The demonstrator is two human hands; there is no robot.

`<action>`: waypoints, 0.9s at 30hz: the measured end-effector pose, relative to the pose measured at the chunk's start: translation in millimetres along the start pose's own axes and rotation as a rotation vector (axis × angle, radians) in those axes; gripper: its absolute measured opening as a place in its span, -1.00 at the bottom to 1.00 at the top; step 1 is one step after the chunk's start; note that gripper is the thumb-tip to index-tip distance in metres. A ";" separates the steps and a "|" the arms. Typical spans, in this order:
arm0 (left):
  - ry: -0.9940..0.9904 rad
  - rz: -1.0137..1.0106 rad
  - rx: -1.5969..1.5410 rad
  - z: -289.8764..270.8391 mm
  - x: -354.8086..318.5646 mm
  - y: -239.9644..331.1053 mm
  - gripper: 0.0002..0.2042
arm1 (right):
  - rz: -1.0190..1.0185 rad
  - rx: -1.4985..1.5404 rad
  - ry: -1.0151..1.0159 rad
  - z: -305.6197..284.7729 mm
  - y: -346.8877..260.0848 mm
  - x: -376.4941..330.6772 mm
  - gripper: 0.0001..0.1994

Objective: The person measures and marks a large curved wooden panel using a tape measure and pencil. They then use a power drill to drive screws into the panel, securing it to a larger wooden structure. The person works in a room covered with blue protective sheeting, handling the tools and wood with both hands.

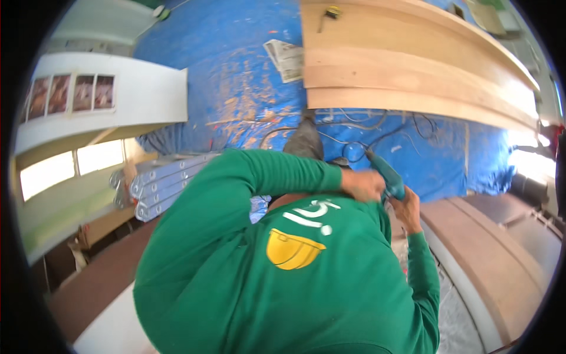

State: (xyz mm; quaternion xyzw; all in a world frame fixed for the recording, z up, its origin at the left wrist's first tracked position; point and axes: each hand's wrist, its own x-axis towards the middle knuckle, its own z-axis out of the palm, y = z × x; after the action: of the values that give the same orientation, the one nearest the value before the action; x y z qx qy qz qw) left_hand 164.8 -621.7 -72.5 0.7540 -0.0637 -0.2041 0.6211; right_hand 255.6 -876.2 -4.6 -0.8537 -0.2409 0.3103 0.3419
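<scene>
My right hand [408, 209] is closed around the rear end of a teal power tool [389, 177], in front of my body on the right side. The tool is tilted, its narrow dark end pointing away from me over the blue sheet. My left hand [362, 184] reaches across my green sweatshirt and is right beside the tool. Its fingers are blurred, so I cannot tell whether they touch or grip the tool.
A long wooden panel [377, 59] lies ahead, with a tape measure [332, 12] on it. Cables [359, 125] and a folded newspaper [287, 61] lie on the blue sheet [236, 71]. Metal rails [168, 186] are stacked left; a brown board [483, 253] is at right.
</scene>
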 end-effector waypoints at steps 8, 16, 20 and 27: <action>0.351 -0.216 0.207 -58.8 -195.6 -24.0 -0.70 | 0.204 -0.090 0.076 3.3 29.9 -48.6 -0.69; 0.758 -0.243 0.155 -95.7 -105.0 -144.5 -0.69 | 0.436 0.132 0.191 39.0 -4.9 -3.5 -0.69; 0.801 -0.603 -0.332 -201.5 -90.3 -207.3 -0.40 | 0.447 0.287 0.207 58.7 -30.6 32.7 -0.70; 0.531 -0.282 0.837 -292.1 -55.7 -257.7 0.08 | 0.552 0.283 0.184 84.9 -60.0 99.2 -0.72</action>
State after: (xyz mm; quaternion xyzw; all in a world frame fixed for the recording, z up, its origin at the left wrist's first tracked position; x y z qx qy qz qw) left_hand 186.7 -279.4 -265.5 0.9651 0.1224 -0.0445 0.2272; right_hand 253.2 -738.5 -45.5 -0.8552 0.0770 0.3434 0.3806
